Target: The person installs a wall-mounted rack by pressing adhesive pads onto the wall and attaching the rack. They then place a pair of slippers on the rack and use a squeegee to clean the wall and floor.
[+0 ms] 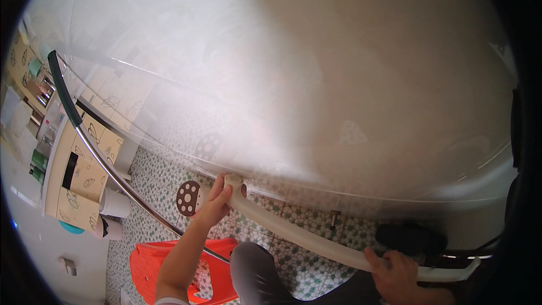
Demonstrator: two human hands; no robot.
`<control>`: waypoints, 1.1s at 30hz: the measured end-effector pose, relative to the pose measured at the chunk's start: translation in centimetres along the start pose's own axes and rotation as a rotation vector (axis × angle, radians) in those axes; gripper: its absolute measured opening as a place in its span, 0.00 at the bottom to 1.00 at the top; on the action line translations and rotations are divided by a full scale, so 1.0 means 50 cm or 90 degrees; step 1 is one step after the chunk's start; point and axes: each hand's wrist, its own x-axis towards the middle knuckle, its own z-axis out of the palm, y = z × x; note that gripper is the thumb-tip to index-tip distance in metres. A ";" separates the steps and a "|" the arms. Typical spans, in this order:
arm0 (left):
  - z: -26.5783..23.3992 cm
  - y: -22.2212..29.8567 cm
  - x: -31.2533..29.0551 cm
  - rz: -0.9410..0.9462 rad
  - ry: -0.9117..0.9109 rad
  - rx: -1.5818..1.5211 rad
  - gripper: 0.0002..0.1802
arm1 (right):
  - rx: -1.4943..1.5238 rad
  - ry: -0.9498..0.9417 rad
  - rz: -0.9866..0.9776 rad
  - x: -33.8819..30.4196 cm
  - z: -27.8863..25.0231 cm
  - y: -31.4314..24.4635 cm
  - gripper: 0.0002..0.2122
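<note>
A long, off-white, gently bent bar (299, 234) with a round end lies across in front of me, low in the view. My left hand (214, 200) wraps round it just by that round end, with the thumb on the near side. Toward its other end, at the lower right, my right hand (395, 274) grips it with curled fingers. Beyond the bar rises a large, glossy, pale curved surface (339, 107) that mirrors the floor. The bar's left end appears close to the surface's lower edge; I cannot tell whether they touch.
A chrome rod (121, 183) with a dark green sleeve slants down from the left. A red plastic stool (149, 268) stands behind my left forearm. Left are a cream cabinet (79, 192) and a white bin (116, 203). A dark slipper-like thing (411, 238) lies on the patterned floor (161, 178).
</note>
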 end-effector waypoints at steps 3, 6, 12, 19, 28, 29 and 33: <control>-0.002 0.002 0.001 -0.009 0.014 0.009 0.20 | -0.003 -0.004 0.008 0.002 0.009 -0.001 0.17; -0.001 0.003 0.002 0.000 0.003 0.006 0.21 | 0.011 -0.003 0.050 0.007 0.016 -0.018 0.22; 0.010 0.002 0.007 0.009 0.051 0.010 0.17 | -0.067 -0.026 0.120 0.014 0.023 -0.055 0.19; 0.029 -0.006 0.011 0.082 0.170 0.006 0.17 | -0.239 0.071 0.115 0.035 0.032 -0.053 0.15; 0.039 -0.009 0.016 0.260 0.227 0.068 0.11 | -0.167 0.039 0.096 0.082 0.005 -0.011 0.13; 0.035 -0.008 0.018 0.287 0.233 0.123 0.10 | -0.158 0.036 0.098 0.086 0.003 -0.010 0.13; 0.028 0.003 0.023 0.339 0.277 0.291 0.09 | -0.142 0.027 0.073 0.104 -0.016 -0.011 0.13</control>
